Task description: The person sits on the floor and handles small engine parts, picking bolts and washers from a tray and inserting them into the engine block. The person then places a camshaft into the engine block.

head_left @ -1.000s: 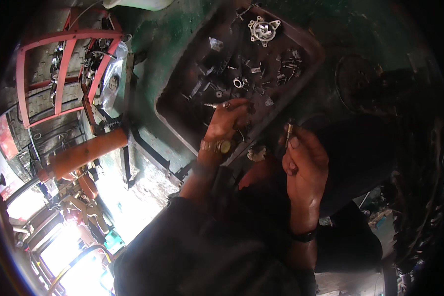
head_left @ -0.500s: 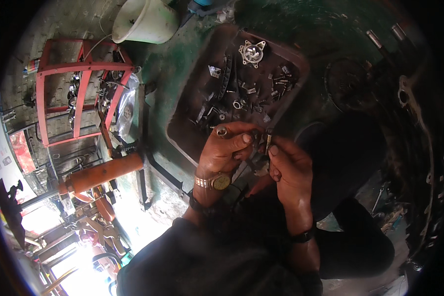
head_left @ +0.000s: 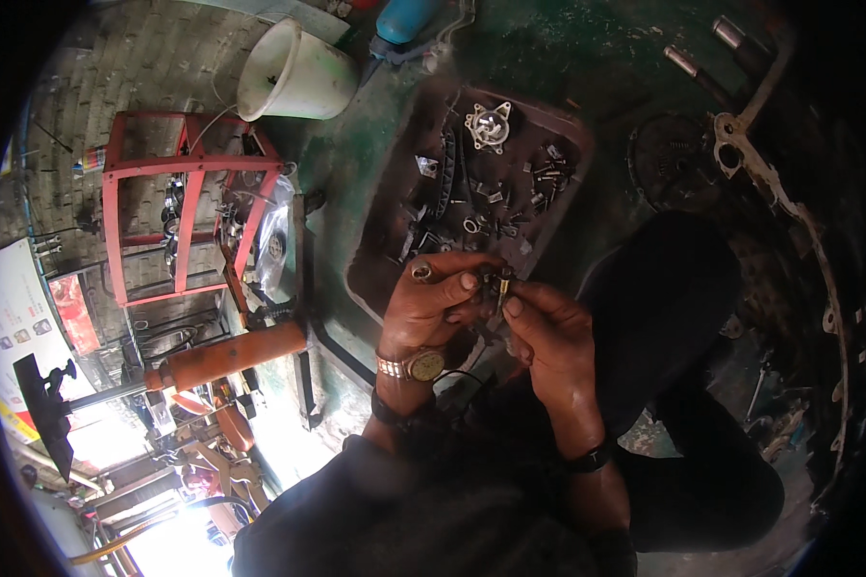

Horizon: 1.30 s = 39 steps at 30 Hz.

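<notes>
**Two hands meet on a small metal part above a tray of loose hardware**

The person's hands are drawn close together over the near edge of a dark, shallow tray [head_left: 375, 260] that sits on a worn green bench top [head_left: 356, 144]. The left hand [head_left: 433, 303], a gold-coloured watch [head_left: 421, 364] on its wrist, is curled with thumb and fingers closed toward the right hand; a ring shows on one finger. The right hand [head_left: 548, 337] pinches a small brass-and-dark metal part [head_left: 501, 284] between thumb and forefinger, holding it roughly upright just at the tips of the left hand's fingers. Whether the left fingers actually grip the part or only touch it, I cannot tell from here. A dark band circles the right wrist.

Behind the hands the tray is littered with bolts, nuts and small fittings, with a pale round flanged casting [head_left: 489, 125] lying at its far end. A white plastic bucket [head_left: 293, 75] stands tipped beyond the tray's far left corner, and a blue tool [head_left: 409, 19] lies near it. To the left, off the bench, stands a red metal frame [head_left: 178, 216], and below it an orange cylinder [head_left: 231, 354] lies crosswise. On the right a thin metal gasket [head_left: 789, 202] curves along the bench beside a dark round disc [head_left: 669, 159]. The person's dark-clothed knee [head_left: 664, 298] sits just right of the hands and hides the bench there.
</notes>
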### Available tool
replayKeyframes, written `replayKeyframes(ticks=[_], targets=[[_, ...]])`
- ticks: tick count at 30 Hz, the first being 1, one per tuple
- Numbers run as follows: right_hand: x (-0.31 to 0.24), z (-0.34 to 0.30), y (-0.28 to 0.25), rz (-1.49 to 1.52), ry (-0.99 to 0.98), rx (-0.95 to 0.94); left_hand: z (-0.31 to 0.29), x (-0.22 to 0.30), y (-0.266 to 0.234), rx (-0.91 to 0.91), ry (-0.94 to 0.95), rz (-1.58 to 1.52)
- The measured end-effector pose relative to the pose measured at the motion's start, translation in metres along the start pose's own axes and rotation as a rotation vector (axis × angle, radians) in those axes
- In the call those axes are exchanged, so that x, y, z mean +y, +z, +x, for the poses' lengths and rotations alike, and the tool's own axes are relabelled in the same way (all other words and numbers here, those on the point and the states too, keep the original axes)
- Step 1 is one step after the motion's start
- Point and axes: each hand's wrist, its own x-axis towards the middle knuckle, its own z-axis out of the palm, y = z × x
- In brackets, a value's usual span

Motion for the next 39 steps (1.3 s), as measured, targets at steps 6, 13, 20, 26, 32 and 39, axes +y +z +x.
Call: replayKeyframes(ticks=[6,13,20,26,32,39], targets=[[-0.002,-0.002,0.001,0.031,0.008,-0.008,-0.001,0.003,0.001,-0.008,-0.001,0.038],[0.001,0.000,0.000,0.000,0.002,0.009,-0.001,0.001,0.001,-0.001,0.027,0.019],[0.009,0.000,-0.004,-0.150,0.036,0.195,0.002,0.000,-0.027,0.108,0.029,-0.029],[0.010,0.007,-0.006,-0.081,-0.095,0.158,0.006,-0.050,-0.128,0.439,-0.070,0.265],[0.013,0.009,-0.004,-0.053,-0.071,0.108,-0.017,-0.183,-0.237,0.442,-0.208,0.928],[0.022,0.018,-0.005,-0.140,-0.095,0.104,-0.036,-0.272,-0.253,0.588,-0.393,0.801]])
